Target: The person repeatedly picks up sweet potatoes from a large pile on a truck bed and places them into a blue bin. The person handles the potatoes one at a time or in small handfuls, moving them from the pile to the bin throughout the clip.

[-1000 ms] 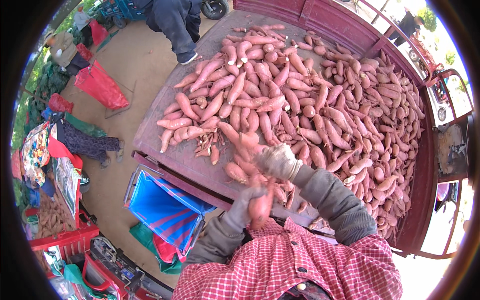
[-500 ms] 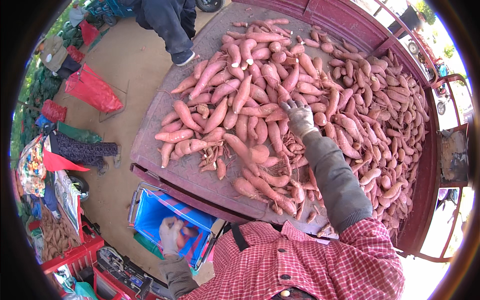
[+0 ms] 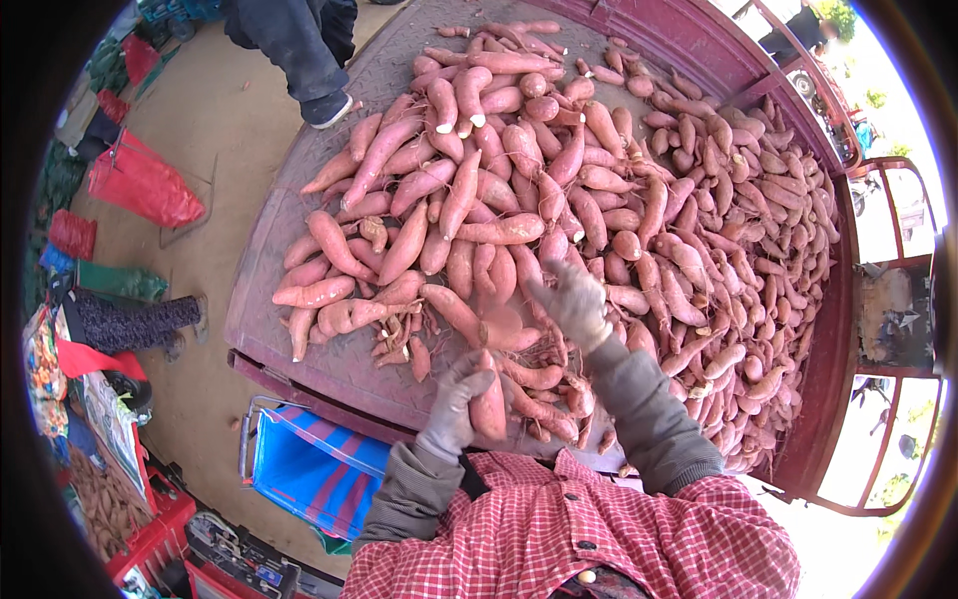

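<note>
Head view: left hand (image 3: 451,404) withdrawn from blue bag (image 3: 324,459) at lower left; sweet potato (image 3: 488,404) now clamped in its grip, lower centre, so fresh one is being handled. Right hand (image 3: 576,305) motion-blurred over pile (image 3: 614,220), centre; grip cannot be told. Bag's depths hidden.
</note>
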Action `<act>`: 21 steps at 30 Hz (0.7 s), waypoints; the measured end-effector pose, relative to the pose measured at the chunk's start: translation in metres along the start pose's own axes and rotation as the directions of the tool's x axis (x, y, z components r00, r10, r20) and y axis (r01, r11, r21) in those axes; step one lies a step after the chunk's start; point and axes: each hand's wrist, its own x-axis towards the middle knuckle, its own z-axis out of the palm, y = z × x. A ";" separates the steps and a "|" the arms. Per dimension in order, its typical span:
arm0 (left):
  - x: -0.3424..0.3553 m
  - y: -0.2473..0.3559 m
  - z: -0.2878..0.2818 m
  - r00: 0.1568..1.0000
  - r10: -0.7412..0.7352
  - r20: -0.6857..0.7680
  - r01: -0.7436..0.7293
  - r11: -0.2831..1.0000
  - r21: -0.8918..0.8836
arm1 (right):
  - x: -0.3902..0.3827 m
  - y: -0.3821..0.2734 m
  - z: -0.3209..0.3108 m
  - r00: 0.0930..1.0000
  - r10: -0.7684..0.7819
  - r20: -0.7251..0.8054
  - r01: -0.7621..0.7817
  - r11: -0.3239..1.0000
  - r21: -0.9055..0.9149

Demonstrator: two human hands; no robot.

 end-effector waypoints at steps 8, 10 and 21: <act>-0.005 -0.006 0.017 0.999 -0.038 0.028 0.044 0.963 -0.266 | 0.083 0.044 0.054 0.950 0.311 -0.006 -0.311 0.950 0.017; -0.003 0.002 0.032 0.993 0.117 -0.032 -0.121 0.974 -0.192 | 0.086 0.051 0.030 0.892 0.382 0.241 -0.417 0.902 0.114; -0.004 -0.028 0.022 0.969 0.235 0.075 -0.243 0.961 0.132 | -0.087 -0.033 -0.063 0.862 -0.056 0.504 -0.488 0.185 0.853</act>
